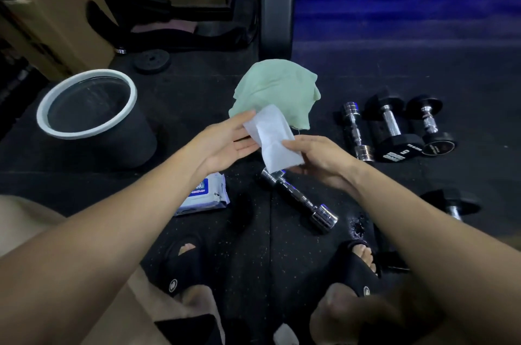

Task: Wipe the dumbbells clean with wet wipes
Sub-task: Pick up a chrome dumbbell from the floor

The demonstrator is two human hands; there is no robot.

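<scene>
Far left: brown cardboard boxes (53,14) stacked against the dark rubber floor (225,232). Just right and nearer: a round black bin with a white rim (87,103), standing upright. Beyond it, a small black weight plate (152,60) lying flat. Near left of centre: a white-and-blue pack of wet wipes (204,194) flat on the floor, partly hidden under the left forearm.

Centre, raised above the floor: left hand (225,144) palm up, fingers loosely spread, thumb (245,116) pressed on the upper edge of a white wet wipe (272,141). Same wipe pinched at its lower right side by the right hand (321,160), fingers curled around the edge. Wipe stretched between both hands, hanging partly folded. Behind the wipe, farther off: a crumpled pale green cloth (275,93) on the floor.

Directly below the wipe, near centre: a chrome dumbbell (298,199) lying on the floor at a slant, untouched by either hand. Right of it, wet specks (359,224) on the rubber.

Right and farther: a second chrome dumbbell (355,130), then two black rubber-ended dumbbells with chrome handles (392,126) (430,124), side by side, well apart from the hands. Nearer right: another black dumbbell (454,205), half hidden by the right forearm.

Bottom: two feet in black slides (180,263) (358,265).
</scene>
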